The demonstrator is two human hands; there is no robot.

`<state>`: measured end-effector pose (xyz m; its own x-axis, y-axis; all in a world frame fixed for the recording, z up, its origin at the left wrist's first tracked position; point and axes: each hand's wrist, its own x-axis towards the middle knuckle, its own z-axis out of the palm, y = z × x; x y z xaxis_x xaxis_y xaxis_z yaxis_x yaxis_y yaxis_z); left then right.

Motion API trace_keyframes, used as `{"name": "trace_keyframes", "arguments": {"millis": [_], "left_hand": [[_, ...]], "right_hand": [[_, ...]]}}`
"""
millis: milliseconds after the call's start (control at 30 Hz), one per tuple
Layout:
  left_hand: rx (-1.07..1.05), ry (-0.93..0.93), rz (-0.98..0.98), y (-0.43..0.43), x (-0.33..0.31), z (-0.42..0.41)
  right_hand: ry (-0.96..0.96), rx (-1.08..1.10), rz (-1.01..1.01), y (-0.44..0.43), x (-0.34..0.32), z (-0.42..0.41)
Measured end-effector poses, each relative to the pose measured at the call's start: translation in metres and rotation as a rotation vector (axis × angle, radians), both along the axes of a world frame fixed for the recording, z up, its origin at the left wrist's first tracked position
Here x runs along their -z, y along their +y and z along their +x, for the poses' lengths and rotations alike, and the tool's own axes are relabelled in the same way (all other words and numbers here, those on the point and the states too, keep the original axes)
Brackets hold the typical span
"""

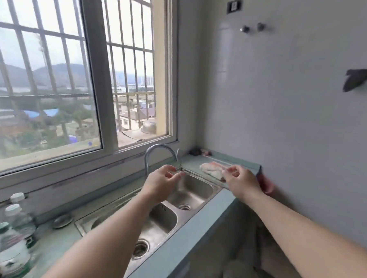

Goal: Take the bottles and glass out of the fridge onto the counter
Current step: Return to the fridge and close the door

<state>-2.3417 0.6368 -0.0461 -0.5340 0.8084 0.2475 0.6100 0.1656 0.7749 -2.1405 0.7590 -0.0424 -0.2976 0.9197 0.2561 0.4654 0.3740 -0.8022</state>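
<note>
1. My left hand (160, 183) is stretched out above the double-basin stainless steel sink (193, 191), fingers loosely curled and apart, gripping nothing.
2. My right hand (241, 181) is stretched out beside it, fingers also loose and apart, empty.
3. Just beyond the left fingertips is the outlet of the curved chrome tap (163, 150); I cannot tell whether they touch.
4. Just past the right hand lies a crumpled pink-and-white cloth (211, 169) on the pale green counter (224, 201); contact unclear.
5. Clear plastic bottles with white and green caps (14, 234) stand clustered on the counter well back from, and left of, the left hand, close under the barred window (54, 79).
6. A round metal sink strainer (62, 220) lies between bottles and sink.
7. Frame is blurred; labels unreadable.
</note>
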Motion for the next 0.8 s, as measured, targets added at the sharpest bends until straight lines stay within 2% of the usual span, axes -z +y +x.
{"name": "trace_keyframes", "arguments": {"millis": [400,800], "left_hand": [[0.475,-0.013,0.056,0.148,-0.009,0.240],[1.032,-0.016,0.039,0.222,-0.032,0.406]], "right_hand": [[0.049,0.442,-0.109,0.050,-0.001,0.268],[0.076,0.937,-0.073,0.017,-0.025,0.411]]}}
